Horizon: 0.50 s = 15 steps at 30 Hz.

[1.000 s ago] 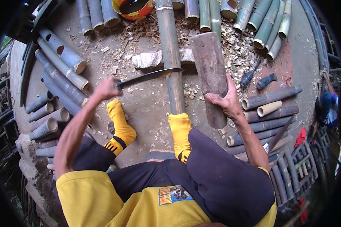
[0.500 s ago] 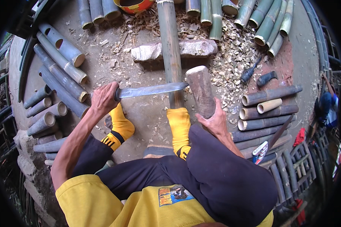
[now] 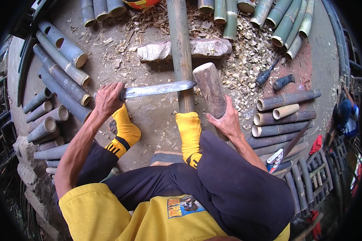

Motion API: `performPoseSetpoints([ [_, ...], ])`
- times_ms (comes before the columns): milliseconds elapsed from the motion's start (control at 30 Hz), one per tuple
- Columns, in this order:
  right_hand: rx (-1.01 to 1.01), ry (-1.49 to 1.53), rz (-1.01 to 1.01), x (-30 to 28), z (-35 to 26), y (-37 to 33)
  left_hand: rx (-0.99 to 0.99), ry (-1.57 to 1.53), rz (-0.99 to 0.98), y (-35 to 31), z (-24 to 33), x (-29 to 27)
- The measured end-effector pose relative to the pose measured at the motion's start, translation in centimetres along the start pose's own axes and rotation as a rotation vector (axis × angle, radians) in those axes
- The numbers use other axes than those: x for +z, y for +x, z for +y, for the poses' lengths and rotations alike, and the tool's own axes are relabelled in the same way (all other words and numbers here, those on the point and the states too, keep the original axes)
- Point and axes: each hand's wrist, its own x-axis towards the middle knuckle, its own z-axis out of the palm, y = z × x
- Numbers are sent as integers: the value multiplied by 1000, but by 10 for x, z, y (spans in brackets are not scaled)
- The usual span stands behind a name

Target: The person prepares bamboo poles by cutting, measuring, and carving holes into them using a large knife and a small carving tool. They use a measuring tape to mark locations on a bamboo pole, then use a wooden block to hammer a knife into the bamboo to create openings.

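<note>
My left hand (image 3: 109, 97) is closed round the handle of a large knife (image 3: 159, 89). Its long steel blade points right and lies across a bamboo pole (image 3: 180, 44), with the tip just past the pole's right side. A thick, bark-brown wooden mallet (image 3: 210, 86) with a pale cut end is in my right hand (image 3: 226, 120), tilted beside the blade's tip. Under the pole's middle is a pale, rough log block (image 3: 211, 49). My right foot in a yellow sock (image 3: 188, 128) is at the pole's near end.
Cut bamboo tubes (image 3: 62, 76) lie at the left, with more tubes (image 3: 287, 100) at the right. Wood chips (image 3: 245, 60) cover the ground beyond the block. A saw (image 3: 287, 148) with a white handle rests on the right-hand tubes. Dark-handled tools (image 3: 283, 82) lie near the chips.
The mallet has risen a little and moved left, closer to the blade's tip. The knife has shifted slightly up and left across the pole. Both hands keep their grip.
</note>
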Motion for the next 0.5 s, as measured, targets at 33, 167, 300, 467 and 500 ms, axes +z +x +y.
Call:
performPoseSetpoints([
  [33, 15, -3, -21, -4, -1, 0, -5, -7, -18, 0, 0, -1],
  [167, -471, -234, -119, -34, 2, 0, -19, 3, -145, 13, -2, 0],
  [300, -1186, -525, -314, -70, -29, 46, -2, 17, -189, 16, -9, -5],
  [467, -1006, -722, -377, -70, -40, 74, -14, 14, -164, 34, -9, 7],
  [500, -1065, -591, -401, -48, -41, 61, 8, 37, -149, 24, -14, 1],
])
